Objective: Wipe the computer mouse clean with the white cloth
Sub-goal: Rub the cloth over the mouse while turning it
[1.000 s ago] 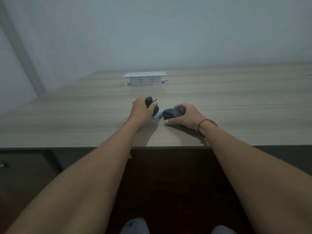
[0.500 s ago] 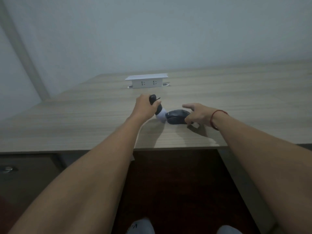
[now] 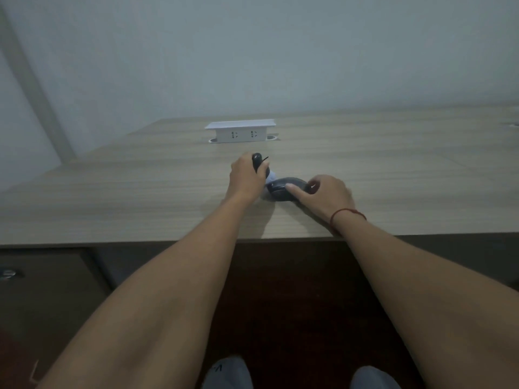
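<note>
A dark grey computer mouse (image 3: 280,189) lies on the wooden desk (image 3: 134,192) near its front edge. My right hand (image 3: 328,195) grips it, thumb on the near side and fingers curled over the far side. My left hand (image 3: 245,178) is just left of the mouse, closed around a small black object (image 3: 256,160) whose top sticks up above the fist. A bit of the white cloth (image 3: 271,176) shows between my left hand and the mouse, touching the mouse's left end. I cannot tell whether my left hand holds the cloth too.
A white pop-up socket box (image 3: 241,131) stands on the desk behind my hands. The wall is right behind the desk. A dark drawer front with a metal handle (image 3: 8,274) sits under the desk at the left. My knees show at the bottom.
My right hand has moved left from beside the mouse and closed over it, thumb on its near side. My left hand has stayed where it was with the black object.
</note>
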A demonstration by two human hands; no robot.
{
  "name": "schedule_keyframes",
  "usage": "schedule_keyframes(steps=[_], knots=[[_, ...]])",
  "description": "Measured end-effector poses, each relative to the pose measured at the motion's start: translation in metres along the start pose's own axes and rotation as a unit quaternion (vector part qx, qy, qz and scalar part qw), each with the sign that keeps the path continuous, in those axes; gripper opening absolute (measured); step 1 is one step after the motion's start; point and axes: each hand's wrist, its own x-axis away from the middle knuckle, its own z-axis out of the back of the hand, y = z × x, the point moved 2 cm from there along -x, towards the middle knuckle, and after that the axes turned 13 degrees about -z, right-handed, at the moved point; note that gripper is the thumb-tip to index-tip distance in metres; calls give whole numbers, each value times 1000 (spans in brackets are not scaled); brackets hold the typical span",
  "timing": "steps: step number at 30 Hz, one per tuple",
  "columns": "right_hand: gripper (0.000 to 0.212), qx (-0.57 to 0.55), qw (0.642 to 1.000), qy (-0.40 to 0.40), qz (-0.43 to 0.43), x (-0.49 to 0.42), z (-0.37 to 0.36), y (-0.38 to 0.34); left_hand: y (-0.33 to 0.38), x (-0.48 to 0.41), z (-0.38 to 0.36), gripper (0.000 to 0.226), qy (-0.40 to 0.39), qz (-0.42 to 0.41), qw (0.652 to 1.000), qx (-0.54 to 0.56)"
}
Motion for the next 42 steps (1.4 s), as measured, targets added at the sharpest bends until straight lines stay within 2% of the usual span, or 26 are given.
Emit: schedule_keyframes(steps=[3, 8, 10, 12, 14, 16, 18, 21, 23, 26, 27, 29, 33, 38, 40, 42], knots=[[65, 19, 1000, -21, 9, -8, -9, 3, -6, 0, 5, 24, 0, 10, 1000, -13], [35, 4, 999, -31, 9, -14, -6, 2, -12, 6, 7, 19, -37, 37, 998, 42], [31, -20, 999, -33, -7, -18, -5, -1, -11, 7, 12, 19, -64, 40, 994, 74], [38, -38, 998, -54, -14, -17, -6, -8, -11, 2, 20, 25, -63, 32, 995, 72], [48, -37, 996, -82, -9, -14, -9, -12, -6, -3, 26, 28, -17, 24, 996, 83], [68, -22, 994, -110, 8, -10, -10, -14, -1, -9, 25, 27, 25, 17, 994, 108], [73, -6, 990, -136, 25, -12, -12, -14, 5, -12, 17, 27, 14, 15, 992, 123], [78, -24, 989, -147, 24, -16, -15, -12, -3, -9, 0, 28, -50, 8, 998, 24], [88, -36, 988, -145, 23, -19, -17, -13, -9, -8, -1, 28, -38, 10, 999, -37], [85, -40, 986, -156, 31, -21, -21, -12, -2, -16, 0, 31, 39, -5, 998, 48], [83, -39, 986, -160, 32, -21, -21, -12, 2, -18, -2, 32, 43, -17, 997, 64], [83, -41, 985, -165, 29, -23, -22, -13, 8, -21, -8, 32, -9, -33, 999, 20], [96, -78, 984, -161, -1, -24, -22, -12, 1, -28, -5, 30, -116, -10, 988, -98], [124, -79, 985, -150, -13, -24, -25, -13, 22, -28, -5, 23, -41, -60, 997, 12], [131, -78, 986, -145, -16, -26, -23, -14, 23, -28, -11, 21, -73, -56, 995, -32], [133, -82, 987, -139, -16, -25, -23, -14, 12, -29, -14, 22, -93, -14, 992, -86]])
